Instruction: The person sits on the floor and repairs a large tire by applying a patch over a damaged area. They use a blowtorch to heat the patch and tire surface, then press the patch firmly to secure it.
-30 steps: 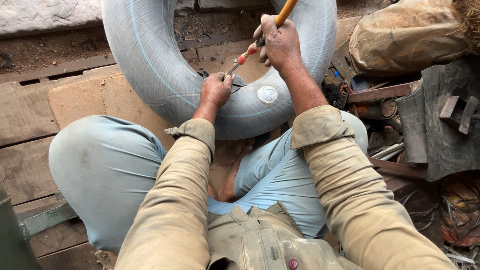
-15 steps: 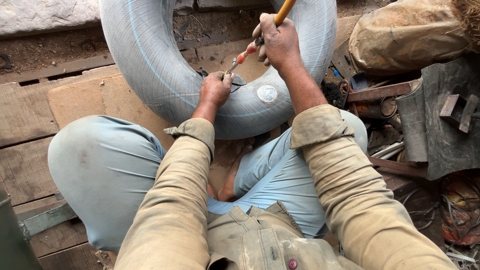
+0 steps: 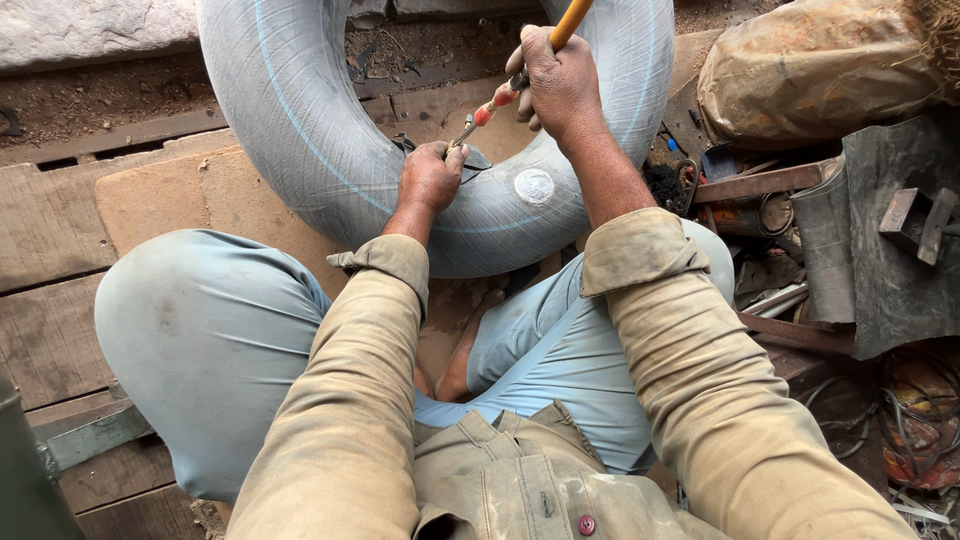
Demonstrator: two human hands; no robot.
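A grey inflated inner tube with thin blue lines lies on the wooden floor in front of my crossed legs. A round pale patch sits on its near side. My left hand grips the tube's inner edge, around its valve. My right hand holds an orange air hose whose red and metal nozzle points down at the valve by my left fingers.
Worn wooden planks and a flat board cover the floor at left. A brown sack, a dark rubber sheet, metal scraps and tools crowd the right side. A stone slab lies at upper left.
My right hand and the hose nozzle shifted slightly; the nozzle stays at the valve. My left hand keeps its grip on the tube.
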